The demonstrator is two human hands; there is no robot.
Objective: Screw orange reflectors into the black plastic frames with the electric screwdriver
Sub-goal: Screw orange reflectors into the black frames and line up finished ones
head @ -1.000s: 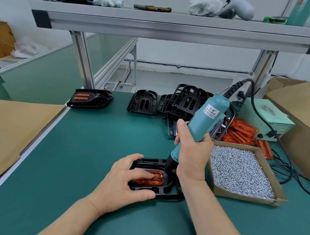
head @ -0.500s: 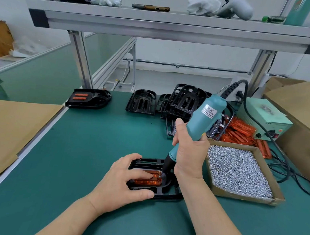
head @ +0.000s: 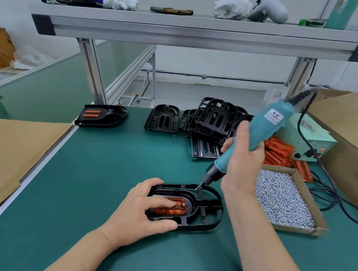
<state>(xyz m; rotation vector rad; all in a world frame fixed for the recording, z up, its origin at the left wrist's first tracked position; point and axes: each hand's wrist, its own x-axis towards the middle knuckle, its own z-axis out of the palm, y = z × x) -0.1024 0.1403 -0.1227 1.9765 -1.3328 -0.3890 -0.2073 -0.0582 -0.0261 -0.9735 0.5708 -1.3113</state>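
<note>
A black plastic frame (head: 207, 214) lies on the green mat in front of me with an orange reflector (head: 174, 209) seated in it. My left hand (head: 142, 210) grips the frame's left end, thumb on the near edge and a finger pressing on the reflector. My right hand (head: 242, 163) grips the teal electric screwdriver (head: 261, 130), held tilted. Its bit tip hangs just above the frame's far rim, clear of the reflector.
A cardboard tray of silver screws (head: 281, 195) sits right of the frame. Loose orange reflectors (head: 278, 150) and a power supply box (head: 304, 136) lie behind it, cable trailing right. Empty black frames (head: 199, 122) are stacked at the back; a finished frame (head: 101, 116) rests back left.
The screwdriver has lifted off the reflector and swung up and to the right. My left hand still holds the frame in place.
</note>
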